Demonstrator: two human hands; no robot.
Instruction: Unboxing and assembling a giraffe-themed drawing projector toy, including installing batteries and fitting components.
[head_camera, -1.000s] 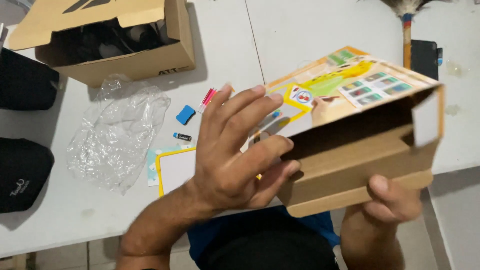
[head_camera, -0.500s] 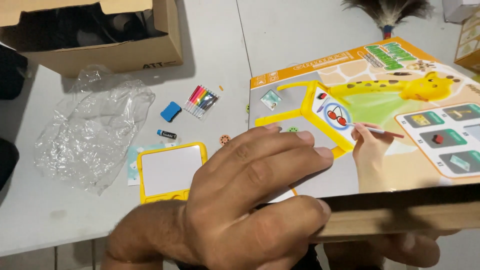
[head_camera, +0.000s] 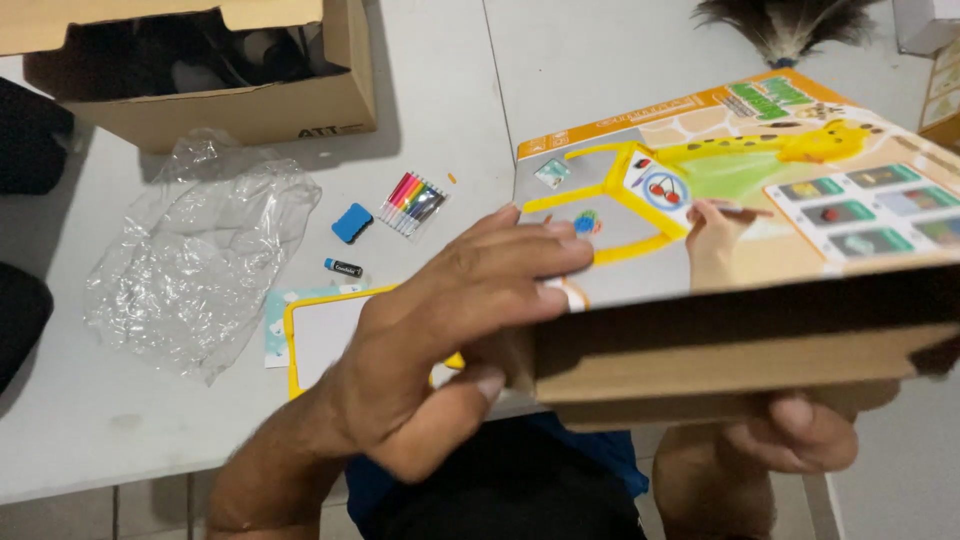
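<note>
Cardboard toy box (head_camera: 760, 250), printed lid with a yellow giraffe picture, held up off the table in both hands near the camera, lid facing up and tilted away. Left hand (head_camera: 440, 350) clamps the box's near-left corner: fingers (head_camera: 520, 245) spread flat over the printed top, thumb pressed against the brown side wall below. Right hand (head_camera: 790, 435) sits under the box's near edge, fingers curled up around the bottom; most of it is hidden by the box, so grip detail beyond that can't be told. Just left of the left hand, partly covered by it, a small yellow-framed whiteboard (head_camera: 325, 335) lies flat on the white table (head_camera: 130, 440), with a pale printed card (head_camera: 275, 325) tucked under its left edge. Farther out: a small black-capped tube (head_camera: 343, 267), a blue eraser block (head_camera: 352, 222) and a pack of coloured markers (head_camera: 412, 203), all near each other but apart. Crumpled clear plastic wrap (head_camera: 195, 265) lies to the left. Open brown cardboard carton (head_camera: 215, 75) at far left, dark contents inside. A feather duster (head_camera: 790, 25) at the far edge, right of centre.
</note>
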